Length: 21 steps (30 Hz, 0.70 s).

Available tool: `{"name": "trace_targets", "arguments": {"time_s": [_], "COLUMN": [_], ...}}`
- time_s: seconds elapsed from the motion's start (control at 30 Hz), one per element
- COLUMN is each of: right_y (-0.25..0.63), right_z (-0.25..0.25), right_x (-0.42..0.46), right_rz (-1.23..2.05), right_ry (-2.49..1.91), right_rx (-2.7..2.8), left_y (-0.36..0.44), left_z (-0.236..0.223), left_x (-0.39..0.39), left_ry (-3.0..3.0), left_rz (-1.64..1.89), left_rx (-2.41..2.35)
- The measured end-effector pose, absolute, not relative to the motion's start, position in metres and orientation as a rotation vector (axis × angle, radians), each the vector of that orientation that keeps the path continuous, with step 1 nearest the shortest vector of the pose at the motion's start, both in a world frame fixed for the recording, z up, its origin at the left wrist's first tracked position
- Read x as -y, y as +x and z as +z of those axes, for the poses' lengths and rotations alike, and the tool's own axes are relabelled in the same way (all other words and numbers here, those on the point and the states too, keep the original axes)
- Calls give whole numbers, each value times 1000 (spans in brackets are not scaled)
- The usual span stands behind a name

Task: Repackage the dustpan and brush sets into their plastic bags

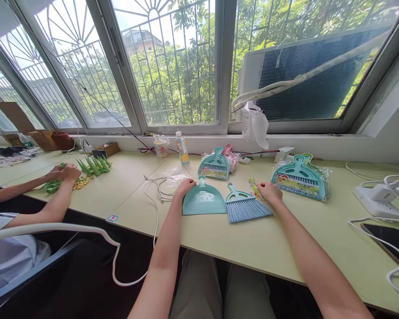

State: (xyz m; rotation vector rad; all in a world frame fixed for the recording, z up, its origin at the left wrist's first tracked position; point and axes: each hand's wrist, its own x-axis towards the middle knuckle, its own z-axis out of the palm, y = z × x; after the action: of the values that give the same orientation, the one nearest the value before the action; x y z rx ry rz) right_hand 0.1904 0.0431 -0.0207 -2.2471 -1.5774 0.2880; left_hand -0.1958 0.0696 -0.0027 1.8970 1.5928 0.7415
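A light teal dustpan (204, 201) lies on the table in front of me, its handle pointing away. My left hand (186, 186) is closed at its upper left edge, fingers curled against the rim. Just right of it rests a small hand brush (246, 207) with a teal handle and blue bristles. My right hand (271, 193) pinches the right side of a colourful printed card (255, 189), which lies behind the bristles. The tips of my right fingers are partly hidden.
Behind stand wrapped dustpan sets (214, 165), with more wrapped sets (299, 177) at right. A drink bottle (182, 148), white cable (161, 188), power strip (379, 201) and phone (390, 243) are around. At left, a co-worker's hands (68, 172) handle green pieces.
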Motion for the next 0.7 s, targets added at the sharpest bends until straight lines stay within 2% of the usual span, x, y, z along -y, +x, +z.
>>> {"name": "trace_targets", "arguments": {"time_s": [0.5, 0.63, 0.7], "right_y": [179, 149, 133], "right_z": [-5, 11, 14], "right_x": [-35, -26, -20], "right_rz": [261, 435, 342], "right_ry": [-2131, -1984, -1976], "right_rx": [1576, 1853, 2063], "left_y": [-193, -190, -189], "left_z": [1, -1, -2], "left_x": [-66, -67, -68], "left_ry": [1900, 1964, 1980], "left_rz": [771, 781, 787], "left_rx": [-1548, -1489, -1465]}}
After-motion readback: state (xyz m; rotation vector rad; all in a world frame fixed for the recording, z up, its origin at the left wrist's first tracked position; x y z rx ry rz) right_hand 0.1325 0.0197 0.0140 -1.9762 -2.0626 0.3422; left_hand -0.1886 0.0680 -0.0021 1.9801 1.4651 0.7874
